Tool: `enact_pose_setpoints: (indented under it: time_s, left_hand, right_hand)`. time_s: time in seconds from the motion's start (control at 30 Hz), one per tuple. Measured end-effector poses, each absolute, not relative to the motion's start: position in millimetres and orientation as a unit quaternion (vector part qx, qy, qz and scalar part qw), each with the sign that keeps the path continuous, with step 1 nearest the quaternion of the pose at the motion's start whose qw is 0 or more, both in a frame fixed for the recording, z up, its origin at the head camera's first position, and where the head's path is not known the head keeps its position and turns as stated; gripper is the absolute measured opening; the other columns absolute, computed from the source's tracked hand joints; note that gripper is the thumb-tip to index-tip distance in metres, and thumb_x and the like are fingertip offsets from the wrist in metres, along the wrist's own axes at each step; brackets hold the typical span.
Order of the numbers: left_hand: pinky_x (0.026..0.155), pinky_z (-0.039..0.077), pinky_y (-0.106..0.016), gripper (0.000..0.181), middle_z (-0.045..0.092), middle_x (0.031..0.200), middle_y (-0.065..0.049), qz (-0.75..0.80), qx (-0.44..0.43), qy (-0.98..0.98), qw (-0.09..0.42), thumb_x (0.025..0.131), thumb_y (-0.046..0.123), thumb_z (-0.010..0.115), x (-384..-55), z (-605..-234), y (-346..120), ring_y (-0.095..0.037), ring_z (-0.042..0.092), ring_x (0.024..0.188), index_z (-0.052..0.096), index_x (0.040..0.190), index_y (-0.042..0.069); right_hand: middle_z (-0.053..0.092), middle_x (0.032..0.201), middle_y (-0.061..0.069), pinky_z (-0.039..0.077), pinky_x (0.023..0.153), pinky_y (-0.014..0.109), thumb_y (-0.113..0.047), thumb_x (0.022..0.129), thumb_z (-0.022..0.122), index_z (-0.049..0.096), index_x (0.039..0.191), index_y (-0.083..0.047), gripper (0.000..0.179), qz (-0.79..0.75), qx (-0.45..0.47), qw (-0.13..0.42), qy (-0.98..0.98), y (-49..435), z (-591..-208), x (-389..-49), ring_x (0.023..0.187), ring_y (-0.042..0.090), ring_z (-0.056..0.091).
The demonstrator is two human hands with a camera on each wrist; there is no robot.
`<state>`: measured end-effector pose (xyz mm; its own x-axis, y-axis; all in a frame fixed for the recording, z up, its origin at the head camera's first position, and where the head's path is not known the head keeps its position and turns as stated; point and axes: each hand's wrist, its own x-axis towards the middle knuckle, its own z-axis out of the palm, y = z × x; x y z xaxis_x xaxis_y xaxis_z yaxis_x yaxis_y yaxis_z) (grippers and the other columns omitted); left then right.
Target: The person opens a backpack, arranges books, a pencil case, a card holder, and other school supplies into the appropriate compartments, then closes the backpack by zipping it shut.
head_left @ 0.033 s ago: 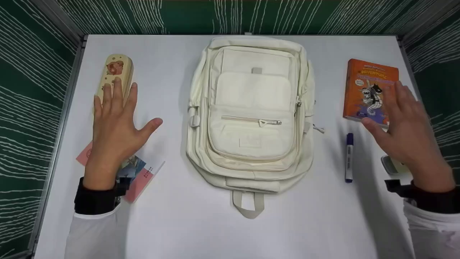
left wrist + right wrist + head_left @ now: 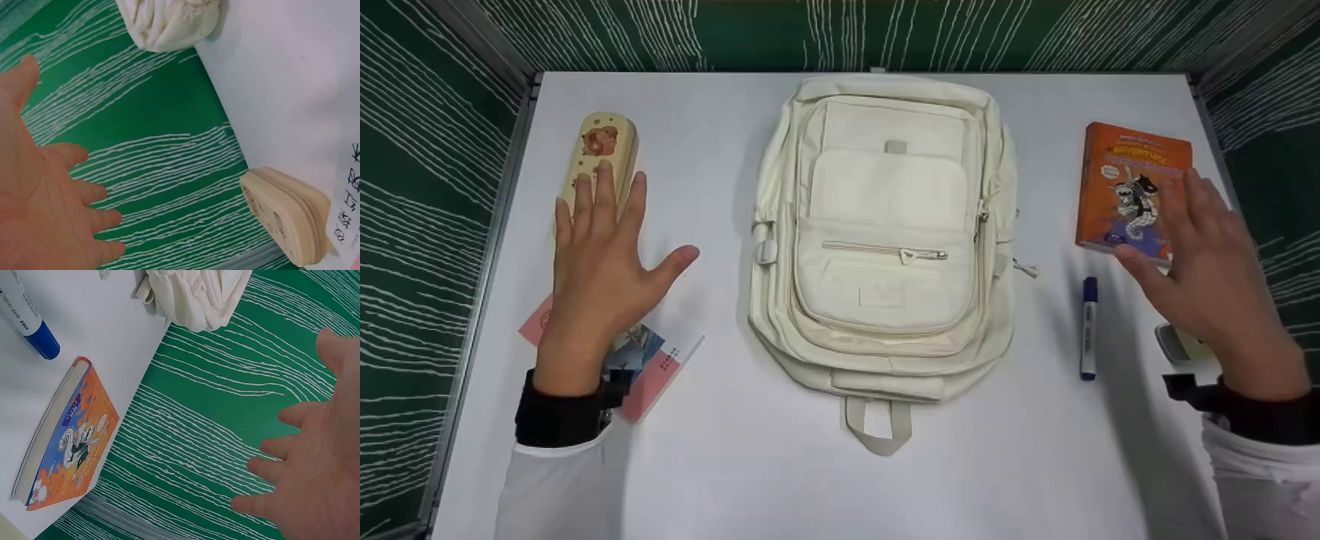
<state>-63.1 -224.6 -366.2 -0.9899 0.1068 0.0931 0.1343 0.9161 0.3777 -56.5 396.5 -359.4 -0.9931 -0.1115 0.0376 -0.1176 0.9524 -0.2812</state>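
A cream backpack (image 2: pixel 885 277) lies flat in the middle of the white table, its handle loop toward the person. My left hand (image 2: pixel 600 277), fingers spread, hovers over the left side and holds nothing. Beyond its fingertips lies a cream pencil case (image 2: pixel 604 146) with a brown picture. Partly hidden under the left wrist is a pink and blue booklet (image 2: pixel 649 382). My right hand (image 2: pixel 1215 277) hovers at the right with straight fingers, also holding nothing. It partly covers an orange book (image 2: pixel 1129 180). A capped marker (image 2: pixel 1089 330) lies between backpack and right hand.
A small grey-green object (image 2: pixel 1177 345), mostly hidden by the right wrist, lies on the table (image 2: pixel 780 480). Green walls (image 2: pixel 765 37) with white lines border the table at the back and sides. A paper with handwriting (image 2: pixel 346 208) shows in the left wrist view.
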Motion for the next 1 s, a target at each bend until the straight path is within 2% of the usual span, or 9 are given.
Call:
enact_pose_setpoints:
  time_s: [0.2,0.43,0.57,0.73,0.87,1.0]
  left_hand:
    - [0.123,-0.014,-0.058,0.103,0.004,0.173,-0.021,-0.196,-0.060,-0.978,0.036,0.091,0.065,0.067,-62.8,-366.0,-224.0,-0.039,-0.008,0.159,0.025,0.166,0.007]
    - [0.123,-0.014,-0.057,0.103,0.002,0.174,-0.020,-0.196,-0.070,-0.977,0.042,0.092,0.066,0.067,-59.6,-365.8,-218.9,-0.036,-0.009,0.160,0.025,0.166,0.008]
    - [0.124,-0.010,-0.057,0.102,0.002,0.174,-0.019,-0.198,-0.081,-0.975,0.053,0.093,0.066,0.065,-55.8,-366.6,-213.6,-0.037,-0.007,0.160,0.026,0.165,0.008]
    - [0.125,-0.008,-0.059,0.099,0.005,0.173,-0.021,-0.200,-0.097,-0.973,0.057,0.094,0.067,0.063,-50.9,-370.7,-203.8,-0.039,-0.004,0.160,0.028,0.165,0.008]
    - [0.125,-0.006,-0.059,0.099,0.007,0.173,-0.022,-0.191,-0.107,-0.974,0.054,0.094,0.070,0.060,-48.3,-375.9,-195.1,-0.039,-0.002,0.160,0.028,0.165,0.009]
    - [0.126,-0.004,-0.058,0.100,0.008,0.173,-0.023,-0.186,-0.119,-0.974,0.048,0.093,0.071,0.060,-44.5,-381.8,-185.3,-0.041,-0.001,0.160,0.029,0.165,0.009]
  right_hand:
    - [0.001,0.173,0.024,-0.002,0.120,0.071,-0.065,0.104,0.041,0.007,0.168,-0.006,0.093,0.144,0.051,0.004,-0.988,395.3,-358.4,-56.5,0.157,0.050,0.002]
    - [-0.003,0.173,0.023,-0.008,0.124,0.061,-0.059,0.106,0.044,0.005,0.168,-0.006,0.090,0.166,0.056,-0.016,-0.984,392.0,-360.2,-58.6,0.158,0.047,-0.003]
    - [-0.001,0.173,0.023,-0.008,0.124,0.061,-0.058,0.106,0.046,0.009,0.168,-0.006,0.089,0.175,0.056,-0.017,-0.983,387.3,-362.4,-62.0,0.158,0.049,0.000]
    - [0.006,0.173,0.024,-0.002,0.122,0.068,-0.058,0.105,0.050,0.015,0.168,-0.009,0.087,0.194,0.066,-0.012,-0.979,378.1,-365.6,-68.3,0.156,0.052,0.006]
    - [0.009,0.173,0.020,0.007,0.118,0.075,-0.054,0.106,0.052,0.017,0.168,-0.010,0.083,0.210,0.089,-0.006,-0.974,369.0,-368.2,-74.5,0.157,0.048,0.009]
    - [0.007,0.174,0.018,0.009,0.117,0.075,-0.050,0.108,0.051,0.016,0.168,-0.010,0.081,0.221,0.096,-0.031,-0.970,360.2,-372.4,-82.6,0.158,0.046,0.008]
